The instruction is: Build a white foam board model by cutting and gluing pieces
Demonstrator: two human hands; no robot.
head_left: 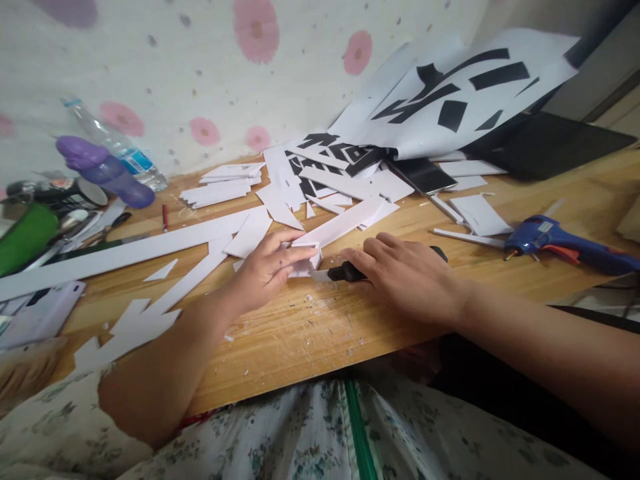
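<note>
My left hand [263, 270] steadies a small white foam-board box [303, 269] on the wooden table, thumb and fingers pressed against its side and top edge. In my right hand [400, 275] is a black-handled utility knife [344, 271], its blade pointing left. The blade tip is at the box's right lower corner; whether it cuts into the board cannot be made out. Just behind the box lies a long white foam-board strip [343, 225]. Small white crumbs and shavings are scattered on the table [290, 340] in front of my hands.
A blue glue gun [560, 241] lies at the right. White offcuts and a sheet with black shapes [450, 93] stand behind. Leftward are a long white strip [125, 247], a phone [43, 313], a purple bottle [105, 170] and a green bowl [27, 237]. Another person's hand [30, 367] shows lower left.
</note>
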